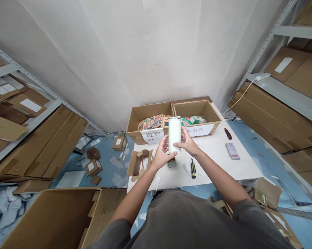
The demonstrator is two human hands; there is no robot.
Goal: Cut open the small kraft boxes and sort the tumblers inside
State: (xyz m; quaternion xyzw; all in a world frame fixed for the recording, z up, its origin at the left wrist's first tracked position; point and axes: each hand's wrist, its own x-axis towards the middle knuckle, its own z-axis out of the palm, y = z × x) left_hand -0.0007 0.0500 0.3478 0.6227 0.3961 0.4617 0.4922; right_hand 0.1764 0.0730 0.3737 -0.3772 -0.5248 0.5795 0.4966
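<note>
A pale green-white tumbler (175,134) with a metal-coloured rim stands upright between my hands, above the white table (210,169). My left hand (163,152) wraps its lower left side, thumb across the front. From the right, my right hand (187,142) grips it with the thumb on its front. Below the tumbler a small green box (171,163) lies on the table, partly hidden by my left hand. A yellow and black utility knife (193,168) rests to the right of that box. Opened brown packaging (134,164) lies at the table's left side.
Behind the tumbler stand a carton of colourful packs (135,121) and a carton of green and pink boxes (214,116). A red utility knife (227,134) lies at right. Shelves (287,90) flank the table; a large open carton (54,214) is at lower left.
</note>
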